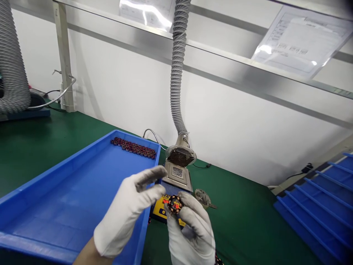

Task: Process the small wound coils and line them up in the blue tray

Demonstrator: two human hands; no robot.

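Observation:
My right hand (pixel 193 228), in a white glove with grey-stained fingertips, pinches a small round stator (pixel 175 204) between thumb and fingers. The stator is dark with copper-coloured windings around its rim, and red digits show through its middle. My left hand (pixel 132 206), gloved the same way, is raised beside it over the tray's right edge. Its thumb and fingers are apart, with nothing between them. Behind both hands stands a yellow and blue solder pot (pixel 159 210) with a red display, partly hidden by the right hand. Its metal top (pixel 178 172) carries a grey square surface.
A blue tray (pixel 82 184) lies at left, with rows of similar stators (pixel 134 147) along its far end. A ribbed exhaust hose (pixel 178 73) hangs above the pot. A small round container (pixel 202 198) stands right of it. Blue slotted racks (pixel 317 206) stand at far right on the green table (pixel 242 198).

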